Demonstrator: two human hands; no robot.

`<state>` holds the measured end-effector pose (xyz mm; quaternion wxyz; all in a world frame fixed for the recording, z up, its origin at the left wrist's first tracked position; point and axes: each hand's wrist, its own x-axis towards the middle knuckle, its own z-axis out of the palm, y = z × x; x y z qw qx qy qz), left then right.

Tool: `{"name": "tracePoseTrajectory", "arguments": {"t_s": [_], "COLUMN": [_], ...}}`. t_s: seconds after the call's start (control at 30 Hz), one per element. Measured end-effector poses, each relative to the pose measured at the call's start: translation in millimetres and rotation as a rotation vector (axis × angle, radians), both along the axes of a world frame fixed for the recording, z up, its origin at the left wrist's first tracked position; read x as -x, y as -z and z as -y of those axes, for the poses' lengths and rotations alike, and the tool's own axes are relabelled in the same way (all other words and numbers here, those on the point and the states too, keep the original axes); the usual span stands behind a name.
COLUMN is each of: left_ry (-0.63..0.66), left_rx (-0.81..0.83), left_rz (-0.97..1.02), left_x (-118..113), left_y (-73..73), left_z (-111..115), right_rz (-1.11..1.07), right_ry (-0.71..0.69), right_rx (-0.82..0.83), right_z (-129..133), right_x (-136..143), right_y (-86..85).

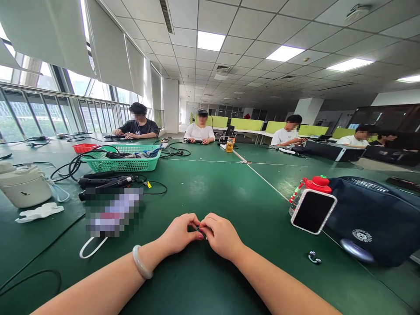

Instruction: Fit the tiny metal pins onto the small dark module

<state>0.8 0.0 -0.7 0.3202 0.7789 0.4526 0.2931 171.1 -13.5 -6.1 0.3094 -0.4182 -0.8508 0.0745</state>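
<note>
Over the green tabletop, my left hand (180, 234) and my right hand (222, 235) meet fingertip to fingertip. Both pinch a small dark shiny piece (197, 229), mostly covered by the fingers; what shows of it resembles the earbud to the right. A pale bangle (141, 262) circles my left wrist. That ear-clip earbud (314, 257), dark and glossy, lies on the table to the right of my right hand. A smooth purple-grey oval case (357, 250) rests farther right, against a dark blue bag.
The dark blue bag (377, 214) stands at right, with a phone (314, 211) leaning on a red-lidded bottle (320, 183). At left are a blurred-out phone (114, 214) with a white strap, black devices (106, 183), a green basket (124, 164), cables and a white jug (24, 186). Several people sit beyond.
</note>
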Motion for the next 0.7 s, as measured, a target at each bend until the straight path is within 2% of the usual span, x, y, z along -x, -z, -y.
{"name": "tracePoseTrajectory", "arguments": {"t_s": [0.4, 0.53, 0.63, 0.7], "left_ry": [-0.006, -0.033, -0.032, -0.029], "left_rx": [0.009, 0.025, 0.052, 0.061], "left_rz": [0.020, 0.012, 0.016, 0.024], "left_x": [1, 1, 2, 2], "left_y": [4.6, 3.4, 3.0, 2.8], "left_z": [-3, -4, -3, -3], "right_rz": [-0.033, -0.267, -0.538, -0.630], "right_ry": [-0.023, -0.056, -0.115, -0.111], "right_rx": [0.010, 0.089, 0.156, 0.205], "right_z": [2, 2, 7, 12], "right_x": [1, -18, -55, -79], "right_y": [-2.8, -25.1, -51.0, -64.5]}}
